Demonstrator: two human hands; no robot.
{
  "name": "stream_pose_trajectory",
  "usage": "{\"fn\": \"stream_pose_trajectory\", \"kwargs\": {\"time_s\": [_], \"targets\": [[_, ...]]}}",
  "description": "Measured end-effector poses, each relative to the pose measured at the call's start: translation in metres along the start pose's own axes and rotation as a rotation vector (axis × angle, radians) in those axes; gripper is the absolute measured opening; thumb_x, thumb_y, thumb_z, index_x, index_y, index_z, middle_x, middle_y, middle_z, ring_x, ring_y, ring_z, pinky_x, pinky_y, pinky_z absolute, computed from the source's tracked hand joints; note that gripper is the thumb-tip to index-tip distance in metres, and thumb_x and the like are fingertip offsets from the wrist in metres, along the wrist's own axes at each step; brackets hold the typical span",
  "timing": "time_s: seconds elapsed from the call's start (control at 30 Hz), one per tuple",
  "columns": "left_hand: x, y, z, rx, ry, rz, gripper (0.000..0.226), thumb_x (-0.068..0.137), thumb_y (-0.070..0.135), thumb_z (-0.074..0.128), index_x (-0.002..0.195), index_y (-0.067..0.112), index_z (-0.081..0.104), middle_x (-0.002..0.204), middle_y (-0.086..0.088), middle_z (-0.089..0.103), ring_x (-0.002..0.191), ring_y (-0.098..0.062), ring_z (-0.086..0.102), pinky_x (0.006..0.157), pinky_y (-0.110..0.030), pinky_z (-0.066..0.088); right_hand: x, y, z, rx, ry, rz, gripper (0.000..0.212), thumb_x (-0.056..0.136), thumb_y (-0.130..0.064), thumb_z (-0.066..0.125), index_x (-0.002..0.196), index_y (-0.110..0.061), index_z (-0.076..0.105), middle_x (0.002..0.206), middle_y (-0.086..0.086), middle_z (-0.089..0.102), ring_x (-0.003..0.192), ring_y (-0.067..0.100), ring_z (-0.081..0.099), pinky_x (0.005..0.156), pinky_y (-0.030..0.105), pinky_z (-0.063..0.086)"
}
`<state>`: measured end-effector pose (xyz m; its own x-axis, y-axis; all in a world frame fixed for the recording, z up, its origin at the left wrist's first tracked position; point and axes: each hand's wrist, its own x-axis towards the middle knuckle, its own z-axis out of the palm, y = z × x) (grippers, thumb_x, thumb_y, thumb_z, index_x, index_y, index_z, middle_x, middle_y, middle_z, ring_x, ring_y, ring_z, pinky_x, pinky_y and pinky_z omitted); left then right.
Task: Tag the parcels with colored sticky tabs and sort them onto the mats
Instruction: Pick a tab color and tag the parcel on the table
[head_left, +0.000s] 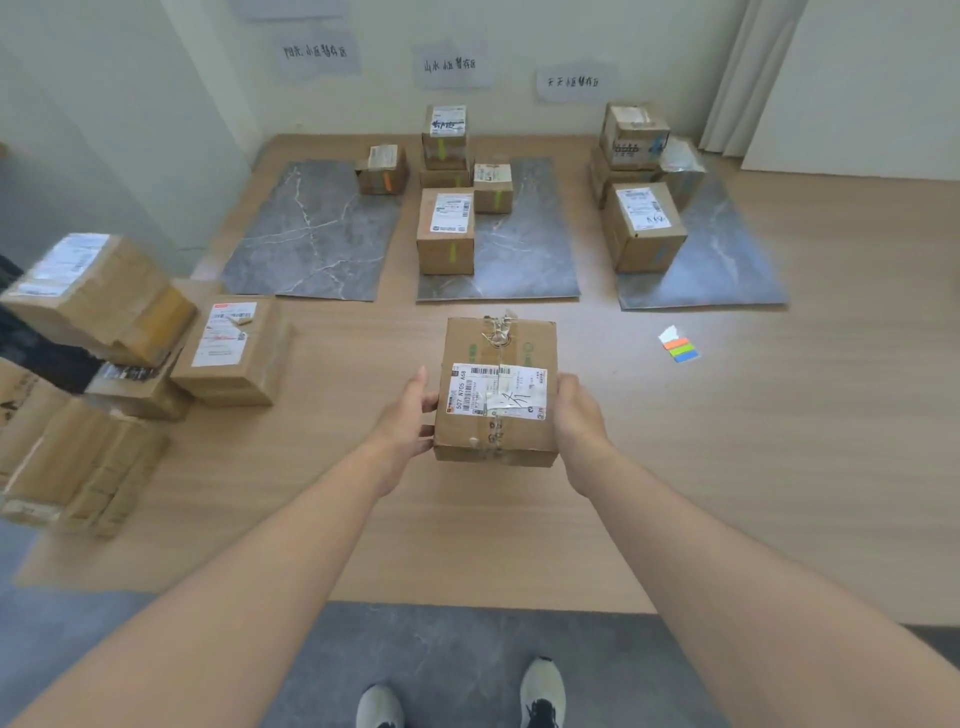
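Near of the middle mat (524, 270), the parcel (496, 389) is held by its sides between left hand (410, 418) and right hand (577, 415), no tab showing; best set it flat, label up, beside the sticky tabs (678, 345) at right.

Paper signs (451, 65) on wall (519, 26); curtain (748, 73); grey shoes (543, 691).

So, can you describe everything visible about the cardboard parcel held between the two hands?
The brown cardboard parcel is a closed rectangular box held over the light wooden surface. A white shipping label with barcodes and a handwritten mark sits on top. Clear tape runs down its middle, crumpled at the far edge. The left hand grips its left side, the right hand its right. No coloured tab shows.
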<state>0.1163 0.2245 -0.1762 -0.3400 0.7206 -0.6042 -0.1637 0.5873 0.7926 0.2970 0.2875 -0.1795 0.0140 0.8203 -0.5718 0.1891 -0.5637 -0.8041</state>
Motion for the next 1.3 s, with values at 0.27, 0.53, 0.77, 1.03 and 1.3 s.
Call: {"fn": "stream_pose_trajectory", "kwargs": {"time_s": [0.27,0.53,0.77,1.03,1.3], "targets": [[0.022,-0.030,0.045,-0.001,0.008,-0.063,0.045,0.105,0.049,0.035,0.114,0.014,0.062,0.103,0.011,0.065,0.091,-0.015,0.065,0.098,-0.034,0.048,0.040,0.028,-0.034,-0.008,-0.033,0.120,0.034,0.096,-0.036,0.031,0.083,-0.025,0.060,0.086,-0.002,0.064,0.074,0.021,0.053,0.062,0.031,0.036],[0.041,-0.047,0.046,0.023,-0.023,-0.132,0.055,0.104,0.049,0.039,0.137,0.008,0.053,0.132,-0.003,0.059,0.106,-0.024,0.063,0.107,-0.037,0.046,0.057,0.050,-0.030,-0.006,-0.039,0.158,0.034,0.099,-0.037,0.029,0.085,-0.025,0.058,0.091,-0.003,0.063,0.079,0.018,0.050,0.066,0.032,0.036],[0.039,-0.048,0.044,0.024,-0.042,-0.113,0.040,0.106,0.043,0.039,0.130,0.014,0.054,0.127,-0.002,0.059,0.102,-0.020,0.062,0.103,-0.037,0.047,0.052,0.053,-0.029,-0.003,0.020,0.141,0.035,0.101,-0.031,0.031,0.073,-0.024,0.052,0.079,-0.005,0.056,0.069,0.014,0.045,0.061,0.030,0.034],[0.046,0.005,0.056,0.134,0.001,0.135,0.043,0.105,0.046,0.032,0.127,0.024,0.062,0.134,0.008,0.055,0.121,-0.010,0.045,0.110,-0.033,0.033,0.047,0.031,-0.056,0.045,0.121,0.138,0.044,0.102,-0.040,0.039,0.123,-0.007,0.059,0.132,0.008,0.061,0.121,0.025,0.056,0.094,0.038,0.041],[0.063,0.051,0.144,0.102,-0.132,0.181,0.054,0.105,0.047,0.032,0.144,0.016,0.051,0.147,0.004,0.050,0.135,-0.013,0.042,0.119,-0.042,0.031,0.086,0.006,-0.125,0.174,0.222,0.065,0.040,0.101,-0.037,0.045,0.111,-0.002,0.060,0.141,0.015,0.056,0.130,0.030,0.053,0.105,0.042,0.044]]}}
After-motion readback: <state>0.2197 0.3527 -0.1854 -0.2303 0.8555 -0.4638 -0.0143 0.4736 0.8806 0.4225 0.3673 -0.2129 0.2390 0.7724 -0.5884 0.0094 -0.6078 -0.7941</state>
